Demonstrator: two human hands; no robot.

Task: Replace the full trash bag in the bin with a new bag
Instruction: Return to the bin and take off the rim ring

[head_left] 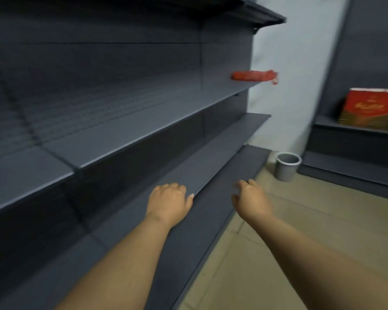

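- Ahead, both bare arms reach forward along a dark grey shelving unit [121, 135] that fills the left side of the view.
- Left hand [169, 201] hangs over the lower shelves, back of the hand up, fingers curled loosely under; it holds nothing.
- Right hand [251, 199] is out over the edge where shelf base meets floor [300, 231], fingers loosely bent and blurred; it too holds nothing.
- Bin [287, 166], small, round and grey, stands upright on the tan tiled floor in the far corner, just beside the end of the shelving and near the white wall [285, 86]; it is well apart from both hands.
- Whether a bag lines the bin cannot be told; its mouth looks grey and the picture is soft.
- Red roll [254, 75] lies on its side at the far end of a middle shelf, a loose end hanging off its right tip.
- Red box [370, 109] leans on a second dark shelf unit [354, 139] at the right.
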